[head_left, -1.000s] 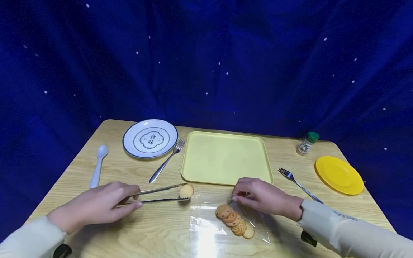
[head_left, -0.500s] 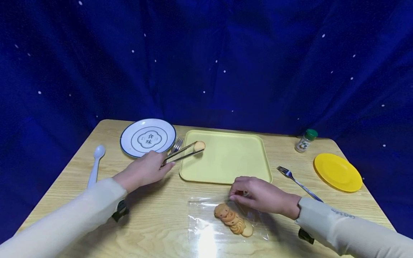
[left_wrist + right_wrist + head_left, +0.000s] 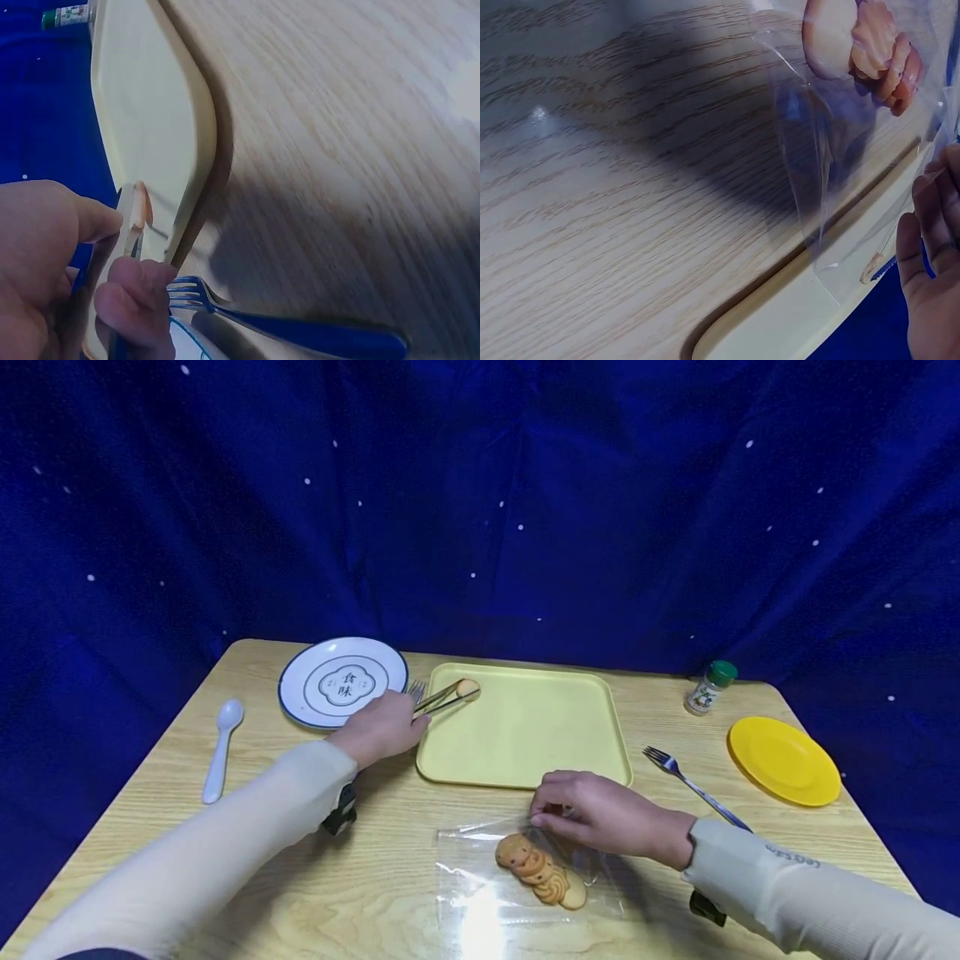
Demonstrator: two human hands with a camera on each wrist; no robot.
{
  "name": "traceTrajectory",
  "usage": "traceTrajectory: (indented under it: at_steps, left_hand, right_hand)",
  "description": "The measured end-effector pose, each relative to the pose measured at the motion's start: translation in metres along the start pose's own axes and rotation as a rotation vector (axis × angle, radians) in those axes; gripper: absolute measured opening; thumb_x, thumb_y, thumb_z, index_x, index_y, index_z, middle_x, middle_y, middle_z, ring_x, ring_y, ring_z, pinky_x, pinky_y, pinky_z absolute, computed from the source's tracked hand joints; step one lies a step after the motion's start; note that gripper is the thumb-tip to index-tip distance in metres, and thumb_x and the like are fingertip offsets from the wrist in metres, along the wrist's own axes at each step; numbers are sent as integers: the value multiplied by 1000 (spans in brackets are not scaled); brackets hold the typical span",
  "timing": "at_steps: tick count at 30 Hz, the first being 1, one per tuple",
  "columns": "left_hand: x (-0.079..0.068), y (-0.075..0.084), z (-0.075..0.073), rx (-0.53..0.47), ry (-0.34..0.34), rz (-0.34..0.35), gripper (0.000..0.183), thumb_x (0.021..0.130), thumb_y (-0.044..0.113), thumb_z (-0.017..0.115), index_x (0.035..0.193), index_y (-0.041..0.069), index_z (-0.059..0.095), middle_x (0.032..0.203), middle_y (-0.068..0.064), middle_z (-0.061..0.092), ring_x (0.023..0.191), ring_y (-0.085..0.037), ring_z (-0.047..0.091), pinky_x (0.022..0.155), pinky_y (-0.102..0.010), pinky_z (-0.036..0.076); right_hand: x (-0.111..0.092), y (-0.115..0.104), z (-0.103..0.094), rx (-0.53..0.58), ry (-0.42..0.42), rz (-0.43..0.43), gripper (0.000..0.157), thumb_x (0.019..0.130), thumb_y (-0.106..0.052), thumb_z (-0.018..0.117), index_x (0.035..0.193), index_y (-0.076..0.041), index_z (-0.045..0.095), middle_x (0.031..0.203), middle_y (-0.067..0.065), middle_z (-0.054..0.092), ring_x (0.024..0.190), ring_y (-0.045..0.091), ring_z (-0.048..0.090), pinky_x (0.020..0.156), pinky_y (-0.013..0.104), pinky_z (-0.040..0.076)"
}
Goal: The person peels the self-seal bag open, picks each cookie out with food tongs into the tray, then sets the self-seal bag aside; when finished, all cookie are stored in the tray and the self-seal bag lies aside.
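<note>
My left hand (image 3: pixel 382 724) grips metal tongs (image 3: pixel 441 697) over the left part of the pale yellow tray (image 3: pixel 528 735). A small round cookie (image 3: pixel 468 688) sits between the tongs' tips, also seen edge-on as a cookie (image 3: pixel 140 204) in the left wrist view. Whether it touches the tray is hard to tell. My right hand (image 3: pixel 592 810) pinches the upper edge of a clear plastic bag (image 3: pixel 459 860) in front of the tray. Several overlapping cookies (image 3: pixel 542 872) lie inside the bag, and the same cookies (image 3: pixel 874 37) appear in the right wrist view.
A white plate (image 3: pixel 307 693) with a blue rim stands at the back left, a fork (image 3: pixel 300 326) partly under my left hand. A pale spoon (image 3: pixel 222 752) lies further left. On the right are another fork (image 3: pixel 693 785), a green-capped shaker (image 3: pixel 708 689) and a yellow plate (image 3: pixel 783 762).
My left hand has carried the tongs and cookie forward and right, from the bare table to above the tray's left side. The right hand stays at the bag's edge.
</note>
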State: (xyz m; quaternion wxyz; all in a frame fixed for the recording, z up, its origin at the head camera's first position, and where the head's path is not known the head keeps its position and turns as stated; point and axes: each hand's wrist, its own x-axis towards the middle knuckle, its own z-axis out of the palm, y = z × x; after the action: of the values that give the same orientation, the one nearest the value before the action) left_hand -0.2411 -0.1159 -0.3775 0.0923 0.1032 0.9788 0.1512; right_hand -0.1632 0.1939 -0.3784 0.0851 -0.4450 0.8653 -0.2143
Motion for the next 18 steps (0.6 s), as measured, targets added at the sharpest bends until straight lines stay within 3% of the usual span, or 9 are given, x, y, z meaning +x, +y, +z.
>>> traceTrajectory:
  at_steps: [7,11,18]
  left_hand:
    - [-4,-4,3,-68,-16,-19,41,95,43,51,70,11,53,66,-5,55,57,-19,54,51,-32,41]
    - [-10,-10,-1,-94,12,17,40,96,43,52,74,9,56,62,-2,49,54,-17,49,49,-30,39]
    - [-42,-30,-14,-86,51,124,36,96,42,56,89,7,59,64,-1,52,54,-15,49,50,-29,38]
  right_hand:
    - [0,-1,1,-11,1,-19,11,97,-28,58,97,-21,68,93,-17,60,82,-5,54,71,17,51]
    - [2,-1,0,-6,-10,-11,10,97,-27,59,97,-22,68,93,-18,59,81,-5,54,72,16,51]
    - [2,-3,0,18,-5,-4,11,97,-27,59,97,-21,68,93,-15,61,82,-4,55,72,16,51]
